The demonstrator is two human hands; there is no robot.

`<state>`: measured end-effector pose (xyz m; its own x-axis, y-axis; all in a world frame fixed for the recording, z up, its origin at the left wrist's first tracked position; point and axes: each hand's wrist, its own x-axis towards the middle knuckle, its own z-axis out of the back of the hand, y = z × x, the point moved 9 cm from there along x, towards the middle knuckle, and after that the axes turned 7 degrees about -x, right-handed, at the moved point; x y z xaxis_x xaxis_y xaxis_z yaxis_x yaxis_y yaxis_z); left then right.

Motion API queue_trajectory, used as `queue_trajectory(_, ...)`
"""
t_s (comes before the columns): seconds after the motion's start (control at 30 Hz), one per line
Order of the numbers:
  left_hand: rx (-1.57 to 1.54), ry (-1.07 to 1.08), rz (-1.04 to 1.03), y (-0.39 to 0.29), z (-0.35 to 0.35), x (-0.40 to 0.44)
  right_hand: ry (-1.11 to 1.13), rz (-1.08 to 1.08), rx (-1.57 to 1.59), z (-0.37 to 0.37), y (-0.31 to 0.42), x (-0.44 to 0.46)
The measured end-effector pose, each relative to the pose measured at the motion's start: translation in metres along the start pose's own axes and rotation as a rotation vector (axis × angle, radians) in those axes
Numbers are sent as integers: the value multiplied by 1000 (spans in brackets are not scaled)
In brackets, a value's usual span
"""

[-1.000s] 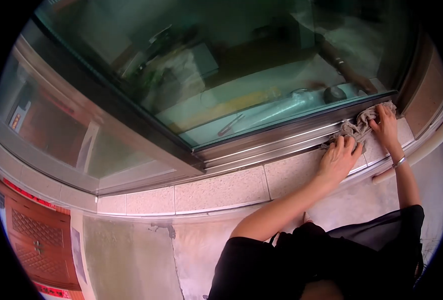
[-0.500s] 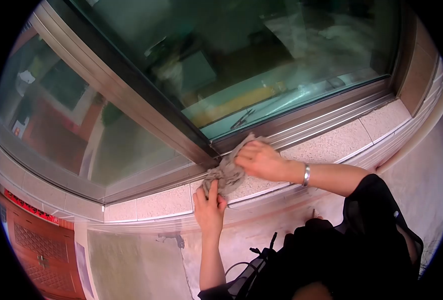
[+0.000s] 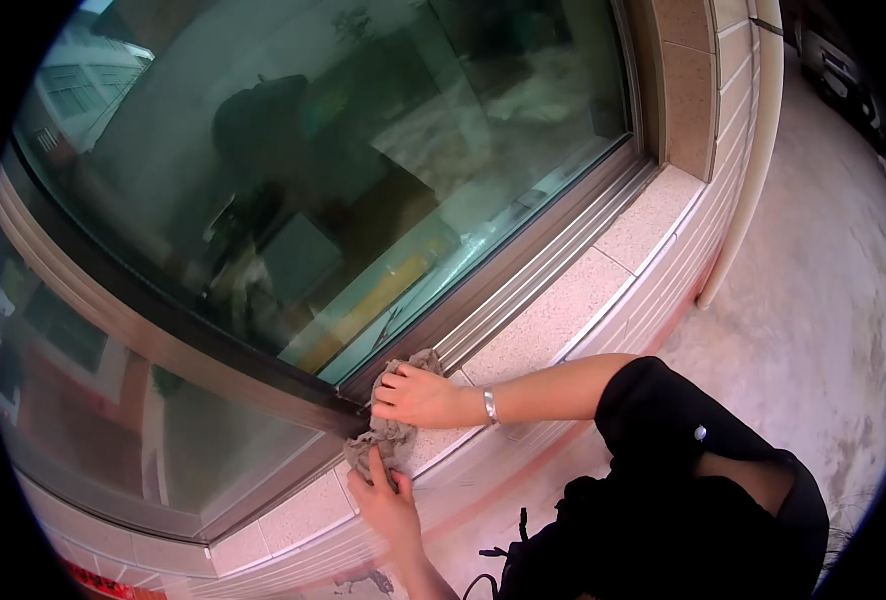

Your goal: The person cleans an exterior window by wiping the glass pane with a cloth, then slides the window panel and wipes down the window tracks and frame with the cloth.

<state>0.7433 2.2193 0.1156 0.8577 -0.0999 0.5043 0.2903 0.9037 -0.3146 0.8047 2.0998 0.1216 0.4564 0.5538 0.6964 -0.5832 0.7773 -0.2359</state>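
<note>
A crumpled grey-brown cloth [image 3: 393, 432] lies across the window track and the tiled sill, near the foot of the upright frame bar. My right hand [image 3: 415, 397], with a silver bracelet on its wrist, presses the cloth's upper part against the track, its fingers curled into the fabric. Just below it, my left hand [image 3: 387, 500] grips the cloth's lower end at the sill's edge. The metal window track [image 3: 543, 268] runs up to the right from the cloth.
The large glass pane [image 3: 343, 180] rises above the track. Speckled tiles [image 3: 563, 305] form the sill. A pale pipe [image 3: 738, 220] runs down the wall at the right, and a vehicle [image 3: 833, 70] stands at the upper right.
Both hands and the cloth have gone from the track's right end to the upright frame bar at its left. The view has turned, bringing the pipe and vehicle into sight.
</note>
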Motion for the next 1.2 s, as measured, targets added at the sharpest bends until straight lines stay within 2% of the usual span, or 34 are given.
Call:
queue_trajectory(0.07,-40,-18,-217,-37,-15,3,-1,-12,9,21,-29,-19)
queue_trajectory(0.13,-97,35,-246,-63,-31,11,56,-65,13,36,-63,-42)
queue_trajectory(0.3,-317,257,-488,-160,-79,29,111,-257,-13,74,-155,-108)
queue_trajectory(0.5,-457,430,-598,-261,-128,42,150,-444,-172,123,-255,-184)
queue_trajectory(0.6,-325,345,-688,-300,-138,42,88,-596,-317,154,-318,-227)
queue_trajectory(0.7,-470,429,-740,-325,-176,33,81,-783,-453,198,-382,-278)
queue_trajectory(0.73,-441,575,-697,-338,-193,29,58,-835,-544,200,-405,-301)
queue_trajectory(0.77,-484,620,-667,-351,-206,26,78,-842,-515,197,-415,-309)
queue_trajectory(0.83,-568,608,-635,-360,-219,25,146,-848,-493,181,-424,-316)
queue_trajectory(0.87,-575,575,-660,-361,-211,28,298,-1037,-307,170,-440,-328)
queue_trajectory(0.93,-646,384,-704,-343,-165,42,220,-955,-320,164,-445,-337)
queue_trajectory(0.97,-660,225,-640,-321,-134,57,214,-934,-294,151,-443,-343)
queue_trajectory(1.03,-633,-117,-480,-260,-64,82,40,-925,-303,149,-434,-350)
queue_trajectory(1.13,-383,-644,-215,-151,36,94,24,-818,-112,144,-356,-271)
queue_trajectory(1.2,-314,-799,-151,-105,83,95,80,-813,11,134,-313,-233)
